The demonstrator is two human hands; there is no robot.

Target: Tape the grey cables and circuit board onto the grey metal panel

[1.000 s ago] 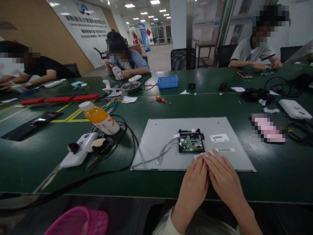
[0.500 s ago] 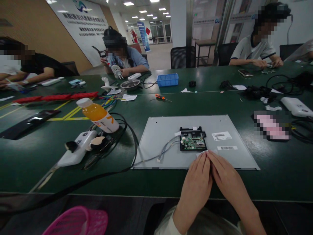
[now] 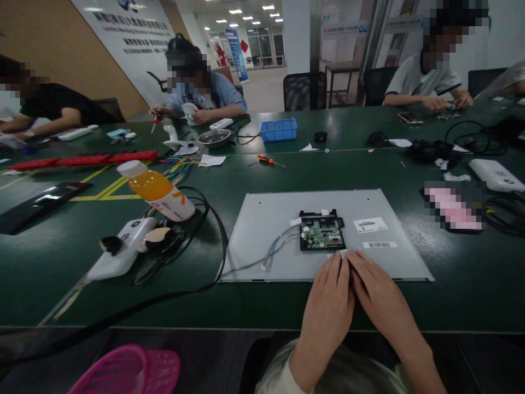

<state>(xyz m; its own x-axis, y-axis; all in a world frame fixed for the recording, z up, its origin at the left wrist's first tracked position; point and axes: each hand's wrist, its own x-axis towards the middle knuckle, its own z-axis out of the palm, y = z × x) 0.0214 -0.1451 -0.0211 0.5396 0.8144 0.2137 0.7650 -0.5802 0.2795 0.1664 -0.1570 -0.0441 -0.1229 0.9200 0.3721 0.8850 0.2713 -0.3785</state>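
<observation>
My left hand [image 3: 328, 306] and my right hand [image 3: 383, 298] meet over the near edge of a flat grey metal panel [image 3: 262, 219]. Their fingers are closed, with fingertips side by side on a small piece of white tape [image 3: 343, 253], mostly hidden beneath them. Just beyond the fingertips, a green circuit board [image 3: 322, 236] sits in a black frame on the panel. Grey cables [image 3: 275, 250] run from the board's left side across the panel. Two labels, one a white label [image 3: 370, 225], are stuck right of the board.
Left of the panel stand a tilted juice bottle [image 3: 153, 189], a white device [image 3: 123, 251] and a black cable [image 3: 223, 235]. Beyond lie an orange screwdriver [image 3: 267, 159] and a blue basket [image 3: 279, 130]. A phone [image 3: 453, 205] lies right. Several people sit around the table.
My hands stay at the panel's near edge, with fingertips shifted slightly. The view has moved a little. Across the table, a person has lowered one hand, which holds a red-handled screwdriver.
</observation>
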